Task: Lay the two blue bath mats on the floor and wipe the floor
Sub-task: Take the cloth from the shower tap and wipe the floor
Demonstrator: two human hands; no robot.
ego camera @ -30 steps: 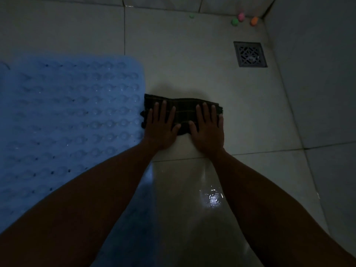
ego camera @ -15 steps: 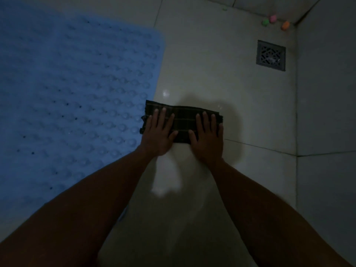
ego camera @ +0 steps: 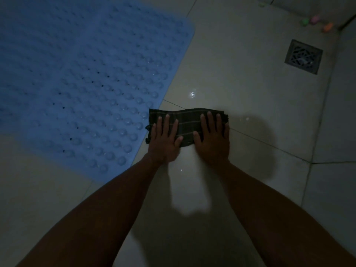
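Under both flat hands (ego camera: 165, 139), cloth (ego camera: 185, 122) partly hidden.

Both arms extended; left hand (ego camera: 165, 139), right hand (ego camera: 212, 138) flat, fingers spread.

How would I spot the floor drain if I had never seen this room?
Start at the big blue bath mat on the left, then look across the pale tiled floor toward the far right corner. The drain is there: a dark square metal grate with a lattice pattern, unlike the small coloured objects beyond it.
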